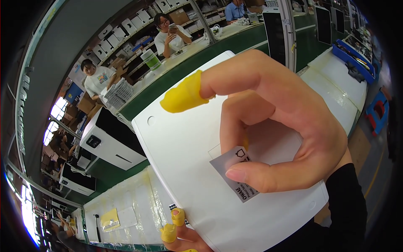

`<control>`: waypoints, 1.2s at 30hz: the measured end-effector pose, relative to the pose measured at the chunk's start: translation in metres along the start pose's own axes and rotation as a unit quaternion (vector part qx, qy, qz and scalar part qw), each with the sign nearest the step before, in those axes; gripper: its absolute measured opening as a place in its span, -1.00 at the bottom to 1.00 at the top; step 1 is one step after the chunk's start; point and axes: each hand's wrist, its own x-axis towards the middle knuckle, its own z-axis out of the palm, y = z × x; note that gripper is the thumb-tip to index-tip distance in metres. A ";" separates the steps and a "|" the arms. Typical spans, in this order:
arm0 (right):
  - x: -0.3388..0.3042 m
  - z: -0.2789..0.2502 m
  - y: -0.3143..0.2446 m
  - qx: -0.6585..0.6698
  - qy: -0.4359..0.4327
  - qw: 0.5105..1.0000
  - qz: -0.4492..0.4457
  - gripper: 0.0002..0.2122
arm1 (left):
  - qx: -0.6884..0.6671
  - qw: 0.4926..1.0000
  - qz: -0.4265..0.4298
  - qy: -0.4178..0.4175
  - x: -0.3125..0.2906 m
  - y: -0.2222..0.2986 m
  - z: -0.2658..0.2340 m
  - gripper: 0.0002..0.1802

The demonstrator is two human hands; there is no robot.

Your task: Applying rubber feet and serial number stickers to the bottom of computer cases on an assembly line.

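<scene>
A large white panel (180, 143) with rounded corners and small round marks near them fills the middle of the view. My right hand (294, 122) is over it, pinching a small silver-grey printed label (222, 164) between thumb and a bent finger. Under the label, part of a thin rectangular outline shows on the panel. The raised index finger wears a yellow finger cot (184, 94). At the panel's lower left edge, my left hand (187, 236) has its fingers curled against the side, yellow cots on the tips; the rest is hidden beneath the panel.
White-and-black box appliances (115, 145) stand on the green line to the left. A plastic-covered bench (145, 201) carries a yellow sheet (110, 219) and a hammer-like tool (97, 227). A blue tray (354, 59) holds tools at right. Several people are across the line.
</scene>
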 end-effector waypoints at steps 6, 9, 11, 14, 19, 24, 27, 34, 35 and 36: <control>-0.004 0.001 0.007 0.007 0.003 1.000 0.012 -0.45 | -0.009 0.998 0.021 -0.061 0.002 -0.006 -0.001 -0.12; -0.004 0.002 0.004 0.030 0.014 0.999 0.025 -0.50 | -0.011 0.993 0.047 -0.106 0.014 -0.004 -0.007 -0.13; -0.003 0.001 0.007 0.032 0.014 0.999 0.025 -0.51 | 0.001 0.978 0.051 -0.201 0.020 -0.003 -0.018 -0.14; -0.004 0.002 0.013 -0.006 0.022 0.999 -0.041 -0.55 | -0.020 0.990 0.044 -0.133 0.013 -0.004 -0.008 -0.13; 0.006 0.010 -0.007 -0.067 0.046 0.990 0.111 -0.59 | -0.051 0.957 -0.040 -0.282 0.052 0.002 -0.019 -0.12; 0.004 -0.007 0.011 -0.263 -0.022 0.962 -0.065 -0.72 | -0.139 0.690 -0.362 -0.611 0.079 0.005 -0.027 -0.13; 0.015 -0.012 0.022 -0.372 0.011 0.925 -0.073 -0.75 | -0.084 0.992 -0.085 -0.032 0.026 0.003 -0.019 -0.17; 0.014 -0.049 0.021 -0.423 0.117 0.898 0.020 -0.78 | 0.034 0.941 -0.102 -0.321 0.031 0.004 -0.044 -0.22; 0.010 -0.056 0.023 -0.285 0.148 0.944 0.082 -0.75 | 0.045 0.966 -0.057 -0.249 0.027 0.002 -0.040 -0.22; -0.004 -0.057 0.040 -0.337 0.166 0.922 0.092 -0.76 | 0.055 0.983 -0.011 -0.175 0.025 0.000 -0.038 -0.22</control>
